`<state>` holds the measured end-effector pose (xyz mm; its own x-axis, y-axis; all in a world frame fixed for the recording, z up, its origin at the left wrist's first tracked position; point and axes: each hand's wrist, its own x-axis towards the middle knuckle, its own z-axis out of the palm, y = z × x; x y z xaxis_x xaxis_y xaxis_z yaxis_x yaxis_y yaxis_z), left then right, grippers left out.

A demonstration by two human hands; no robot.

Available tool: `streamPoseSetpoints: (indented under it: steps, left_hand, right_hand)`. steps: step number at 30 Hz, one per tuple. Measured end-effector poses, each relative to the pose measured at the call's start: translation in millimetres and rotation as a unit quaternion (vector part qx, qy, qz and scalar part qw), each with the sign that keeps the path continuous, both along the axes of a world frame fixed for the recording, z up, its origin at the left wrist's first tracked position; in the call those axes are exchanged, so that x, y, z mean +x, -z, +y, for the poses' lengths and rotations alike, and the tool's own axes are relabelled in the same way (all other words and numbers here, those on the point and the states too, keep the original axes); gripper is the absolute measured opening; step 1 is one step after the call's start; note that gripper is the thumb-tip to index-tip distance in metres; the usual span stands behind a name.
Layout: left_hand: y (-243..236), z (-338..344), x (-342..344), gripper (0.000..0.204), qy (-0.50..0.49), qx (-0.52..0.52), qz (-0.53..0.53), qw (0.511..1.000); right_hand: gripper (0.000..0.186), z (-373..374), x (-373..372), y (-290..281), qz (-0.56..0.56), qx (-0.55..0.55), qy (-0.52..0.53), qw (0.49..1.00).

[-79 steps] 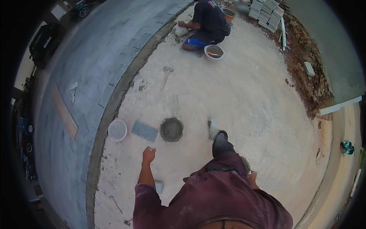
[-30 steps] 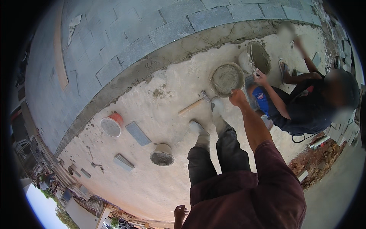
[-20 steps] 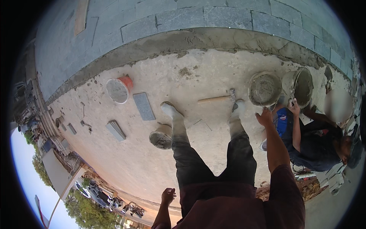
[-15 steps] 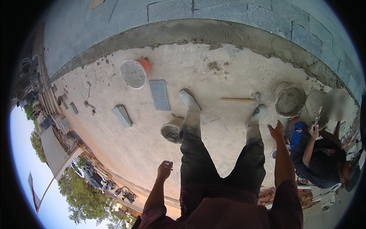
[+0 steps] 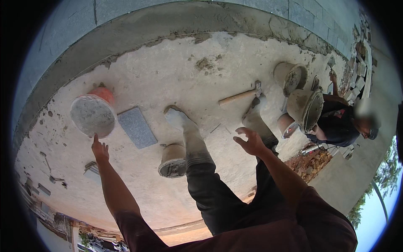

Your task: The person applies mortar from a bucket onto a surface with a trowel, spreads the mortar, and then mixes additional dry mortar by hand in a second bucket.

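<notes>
While both hands hang bare, left hand (image 5: 100,149) spread, holding nothing; orange bucket (image 5: 94,114) just at its 12 o'clock, nearer this hand. Right hand (image 5: 251,142) splayed, unladen; hammer (image 5: 240,95) at 12, handle lying 8-to-2.

Bright even daylight, soft faint shadows, strong fisheye bending toward a black rim, slight overall softness
</notes>
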<state>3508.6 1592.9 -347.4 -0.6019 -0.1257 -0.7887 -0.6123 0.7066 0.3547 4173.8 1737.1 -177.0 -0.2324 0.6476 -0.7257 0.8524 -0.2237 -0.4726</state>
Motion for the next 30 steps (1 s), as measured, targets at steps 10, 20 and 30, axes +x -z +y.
streamPoseSetpoints:
  steps: [10, 20, 30]
  left_hand:
    - [29.7, 37.9, 29.5, 0.025, -0.079, 0.219, -0.104, 0.967]
    - [-106.2, 73.0, 195.6, 0.016, 0.023, 0.073, -0.058, 0.995]
    - [-225.3, 108.4, 490.2, 0.042, 0.304, 0.031, -0.135, 0.943]
  right_hand:
    - [0.038, 14.9, 8.4, -1.0, -0.037, -0.003, 0.141, 0.989]
    - [0.037, 26.6, -46.0, -56.3, 0.118, 0.081, 0.099, 0.985]
    - [0.077, 55.3, -4.4, -41.5, -0.037, 0.073, -0.12, 0.989]
